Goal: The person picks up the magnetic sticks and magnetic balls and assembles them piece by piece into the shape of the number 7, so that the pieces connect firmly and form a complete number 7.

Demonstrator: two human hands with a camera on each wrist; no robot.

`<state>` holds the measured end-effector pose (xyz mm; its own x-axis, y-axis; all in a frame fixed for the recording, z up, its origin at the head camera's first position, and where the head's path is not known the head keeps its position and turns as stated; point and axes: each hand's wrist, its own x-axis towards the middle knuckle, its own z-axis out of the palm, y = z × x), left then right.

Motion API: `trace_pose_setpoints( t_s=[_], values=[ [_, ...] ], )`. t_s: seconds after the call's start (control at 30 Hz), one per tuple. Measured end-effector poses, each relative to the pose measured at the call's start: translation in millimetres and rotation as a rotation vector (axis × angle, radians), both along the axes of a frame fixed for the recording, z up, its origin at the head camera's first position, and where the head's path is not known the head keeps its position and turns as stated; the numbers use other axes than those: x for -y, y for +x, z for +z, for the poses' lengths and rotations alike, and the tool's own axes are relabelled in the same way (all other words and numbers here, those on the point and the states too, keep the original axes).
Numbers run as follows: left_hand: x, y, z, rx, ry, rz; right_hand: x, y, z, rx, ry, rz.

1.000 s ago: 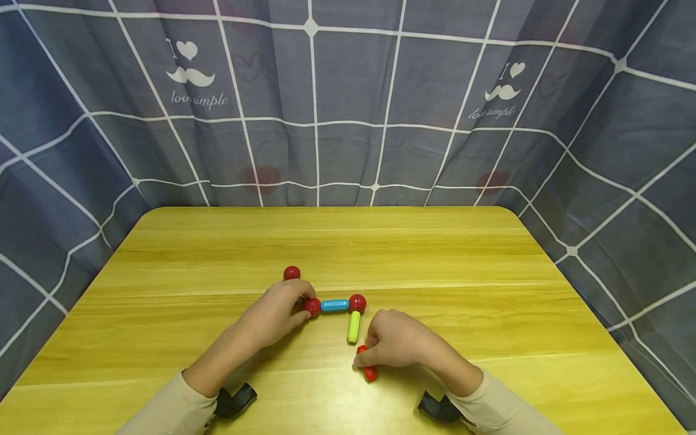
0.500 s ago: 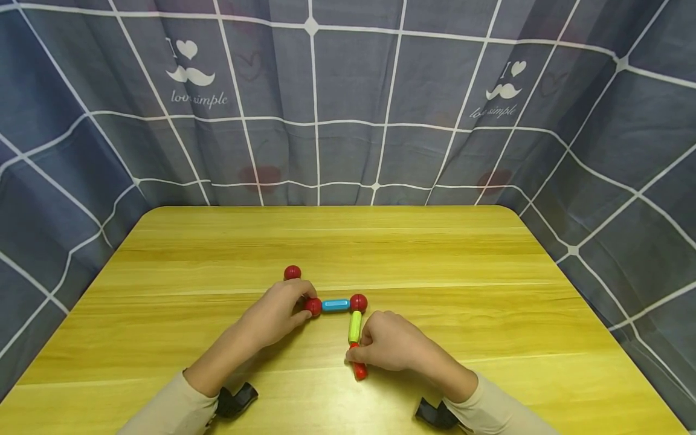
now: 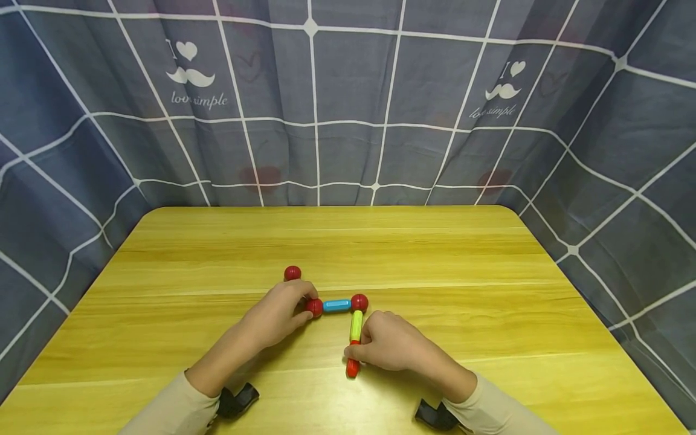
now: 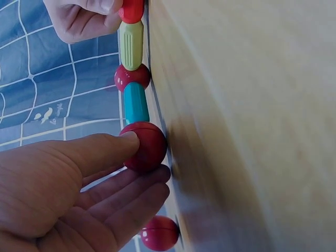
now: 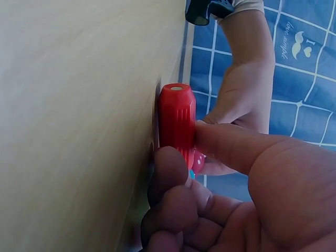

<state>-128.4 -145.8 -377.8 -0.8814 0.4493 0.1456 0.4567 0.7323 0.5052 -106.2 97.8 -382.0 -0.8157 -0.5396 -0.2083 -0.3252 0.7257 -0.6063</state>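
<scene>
My left hand (image 3: pixel 277 312) pinches a red ball (image 3: pixel 315 307) between thumb and fingers on the wooden table. From that ball a blue magnetic rod (image 3: pixel 337 306) runs right to a second red ball (image 3: pixel 359 302). A lime-green rod (image 3: pixel 356 325) extends from there toward me. At its near end is a ridged red rod (image 3: pixel 353 367), pinched by my right hand (image 3: pixel 394 343) and in line with the green one. The right wrist view shows the red rod's free end (image 5: pixel 177 92) with a small metallic disc. Another red ball (image 3: pixel 292 273) lies just beyond my left hand.
The table (image 3: pixel 489 272) has rounded far corners. A grey-blue checked curtain (image 3: pixel 348 103) hangs behind it and along both sides. Black wrist mounts (image 3: pixel 237 401) sit at both cuffs, close over the tabletop.
My right hand has moved the red rod left, from apart to end-to-end with the green rod, then straightened it into line. The connected pieces shifted slightly right; my left hand stayed nearly still.
</scene>
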Motion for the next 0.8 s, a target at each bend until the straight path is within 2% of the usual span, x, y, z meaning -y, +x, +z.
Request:
trace_pose_setpoints(
  t_s=[0.67,0.8],
  values=[
    [-8.1,-7.7,-0.8,-0.034,-0.017,-0.031,-1.4,-3.5,3.9,0.056,-0.029,0.018],
    [-7.7,-8.2,-0.4,-0.039,-0.019,-0.039,-4.7,-7.8,9.7,0.000,-0.047,0.014]
  ],
)
